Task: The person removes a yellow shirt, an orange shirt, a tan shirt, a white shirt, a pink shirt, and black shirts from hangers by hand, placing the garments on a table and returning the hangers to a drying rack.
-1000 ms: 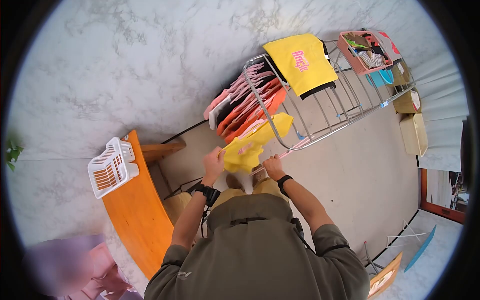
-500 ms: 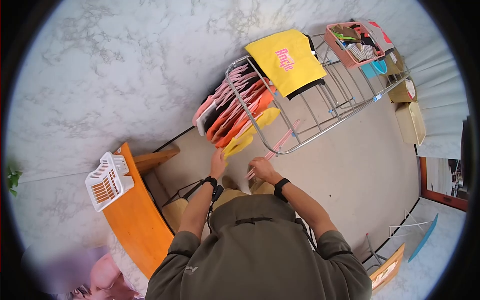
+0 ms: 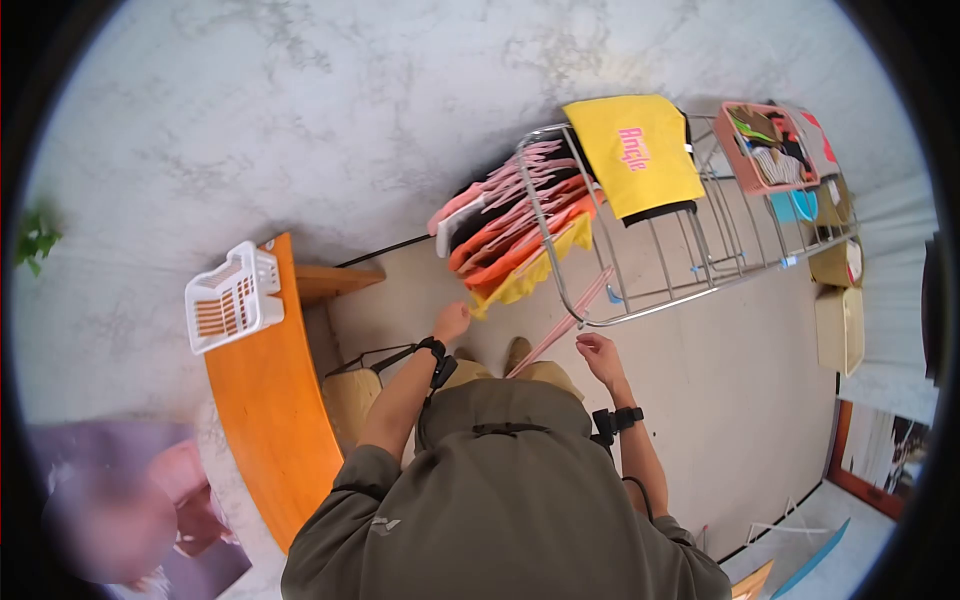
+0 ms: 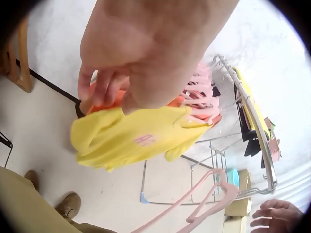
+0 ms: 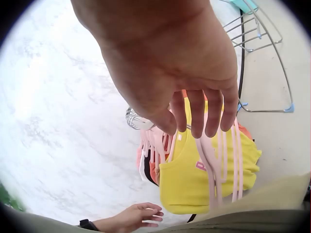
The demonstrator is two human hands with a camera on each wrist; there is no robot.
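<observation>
The yellow shirt (image 3: 525, 278) (image 4: 141, 138) hangs on a pink hanger at the near end of the row of clothes. Beside its lower edge is my left hand (image 3: 452, 322) (image 5: 138, 217), fingers relaxed and holding nothing. Bare pink hangers (image 3: 565, 330) (image 4: 221, 191) hang from the rack's near corner, between my hands. To their right, my right hand (image 3: 600, 358) (image 4: 277, 216) has loosely bent fingers and no object in it. The other clothes on pink hangers (image 3: 500, 215) hang close together behind the shirt.
Across the metal rack (image 3: 690, 297) lies a folded yellow garment (image 3: 640, 165), with a pink basket (image 3: 738, 160) of small clothes farther along. A white basket (image 3: 240, 305) stands on the orange table (image 3: 262, 420) at left. A beige bin (image 3: 838, 330) is at right.
My right hand has let go of the bare pink hangers and moved right. My left hand has come off the yellow shirt. The hangers now hang from the rack without a hand on them.
</observation>
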